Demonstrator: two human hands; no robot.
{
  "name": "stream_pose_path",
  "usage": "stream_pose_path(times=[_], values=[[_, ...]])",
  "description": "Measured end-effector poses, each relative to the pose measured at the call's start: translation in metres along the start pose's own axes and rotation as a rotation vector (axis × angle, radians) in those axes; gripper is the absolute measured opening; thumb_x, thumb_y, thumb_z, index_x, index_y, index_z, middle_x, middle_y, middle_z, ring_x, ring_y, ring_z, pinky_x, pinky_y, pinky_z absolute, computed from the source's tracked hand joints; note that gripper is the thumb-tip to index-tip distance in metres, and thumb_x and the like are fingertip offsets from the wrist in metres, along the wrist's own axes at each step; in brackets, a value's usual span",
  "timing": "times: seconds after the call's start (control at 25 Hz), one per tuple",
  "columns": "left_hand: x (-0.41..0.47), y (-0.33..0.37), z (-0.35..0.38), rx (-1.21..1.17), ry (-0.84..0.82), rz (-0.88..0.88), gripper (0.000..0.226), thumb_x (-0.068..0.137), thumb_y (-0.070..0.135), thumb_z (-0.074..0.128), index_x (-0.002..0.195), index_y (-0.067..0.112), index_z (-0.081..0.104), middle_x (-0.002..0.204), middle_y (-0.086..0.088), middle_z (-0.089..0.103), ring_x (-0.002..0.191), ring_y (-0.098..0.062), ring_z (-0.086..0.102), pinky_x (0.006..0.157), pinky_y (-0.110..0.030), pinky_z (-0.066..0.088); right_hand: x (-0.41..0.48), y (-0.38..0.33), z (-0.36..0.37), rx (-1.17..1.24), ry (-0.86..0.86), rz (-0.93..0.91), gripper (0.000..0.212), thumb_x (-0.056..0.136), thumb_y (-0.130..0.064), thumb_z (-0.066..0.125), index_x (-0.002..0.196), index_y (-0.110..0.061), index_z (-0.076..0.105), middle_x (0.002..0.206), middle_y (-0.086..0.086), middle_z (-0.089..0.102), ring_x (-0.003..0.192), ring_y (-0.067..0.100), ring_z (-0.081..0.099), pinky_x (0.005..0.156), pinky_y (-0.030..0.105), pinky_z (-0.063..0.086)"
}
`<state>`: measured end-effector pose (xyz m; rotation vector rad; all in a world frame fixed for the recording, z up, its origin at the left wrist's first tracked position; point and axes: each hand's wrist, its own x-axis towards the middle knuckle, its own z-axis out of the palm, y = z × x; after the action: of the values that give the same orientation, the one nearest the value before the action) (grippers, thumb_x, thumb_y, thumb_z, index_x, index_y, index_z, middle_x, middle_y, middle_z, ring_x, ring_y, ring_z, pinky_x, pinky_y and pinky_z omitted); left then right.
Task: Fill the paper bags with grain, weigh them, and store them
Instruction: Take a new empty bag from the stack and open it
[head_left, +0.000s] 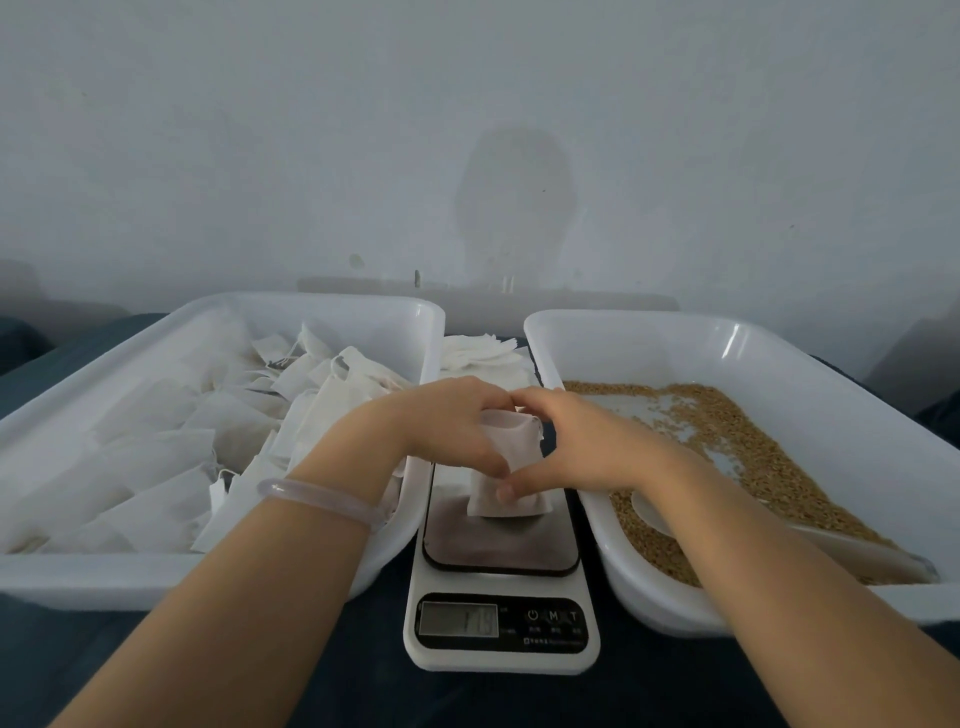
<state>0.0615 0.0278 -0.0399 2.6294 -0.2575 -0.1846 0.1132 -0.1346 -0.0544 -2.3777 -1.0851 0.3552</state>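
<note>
White paper bag (506, 467) stands upright on the dark platform of the scale (501, 639), between two trays on the dark blue surface (363, 686). The left hand (452, 426) and the right hand (587, 441) both grip it, fingers curled over its top and thumbs pressed to its front. The left tray (208, 306) holds many white bags (156, 441); the right tray (675, 325) holds loose grain (753, 441) and a scoop (831, 551).

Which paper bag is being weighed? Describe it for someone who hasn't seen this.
Between the bag tray and grain tray sits a scale. The bag stands upright on its dark platform, held by the left hand and right hand; others lie in the bag tray or stacked behind.
</note>
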Motion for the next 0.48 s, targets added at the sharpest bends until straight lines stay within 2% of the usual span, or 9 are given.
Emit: stream_pose_path(times=[0.2,0.36,0.48], values=[[-0.0001,-0.0015,-0.0001,0.005,0.026,-0.025,0.033,0.068,0.028,0.075,0.085,0.040,0.051,0.083,0.017,0.056,0.072,-0.001,0.054,0.062,-0.022,0.041,0.0001,0.0008,0.0007,0.050,0.007,-0.001,0.088,0.059,-0.050,0.081,0.136,-0.031,0.043,0.127,-0.008,0.054,0.114,0.011,0.053,0.095,0.041,0.047],[0.0010,-0.0027,0.0013,0.008,0.035,-0.022,0.033,0.067,0.028,0.075,0.083,0.042,0.049,0.080,0.019,0.054,0.070,0.002,0.053,0.059,-0.021,0.037,0.0001,0.0002,0.0001,0.044,0.007,-0.007,0.085,0.059,-0.050,0.081,0.134,-0.032,0.045,0.125,-0.010,0.054,0.112,0.010,0.053,0.096,0.040,0.046],[0.0029,-0.0044,0.0023,0.019,0.036,-0.023,0.034,0.069,0.027,0.073,0.093,0.038,0.052,0.081,0.020,0.053,0.072,0.001,0.053,0.060,-0.022,0.039,-0.0012,-0.0004,-0.0006,0.042,0.009,-0.003,0.084,0.060,-0.048,0.082,0.133,-0.031,0.045,0.125,-0.011,0.055,0.113,0.008,0.052,0.097,0.038,0.045]])
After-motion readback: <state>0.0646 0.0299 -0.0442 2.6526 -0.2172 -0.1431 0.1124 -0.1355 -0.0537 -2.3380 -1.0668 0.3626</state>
